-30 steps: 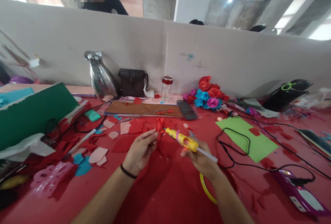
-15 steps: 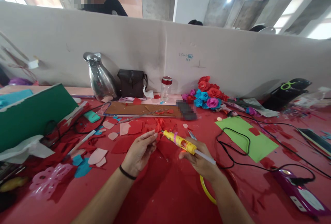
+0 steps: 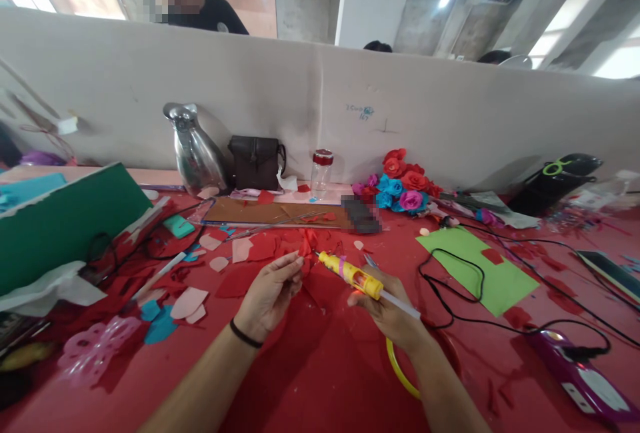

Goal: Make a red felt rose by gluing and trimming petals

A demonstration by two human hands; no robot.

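Note:
My right hand is wrapped round a yellow glue gun, with a whitish glue stick poking out of its back end. The gun's dark nozzle points left, close to a small red paper piece. Thumb and forefinger of my left hand are pinched together at the lower edge of that red piece, with a dark band on the wrist. A slight gap lies between the nozzle and my left fingertips.
Paper petals lie on the left. Behind stand a steel jug, a dark bag and a glass jar. Paper flowers, a green sheet, black cable and a purple power strip are on the right.
The glue gun has shifted slightly right, its nozzle a little farther from my left fingertips. My left hand keeps its pinch in nearly the same place.

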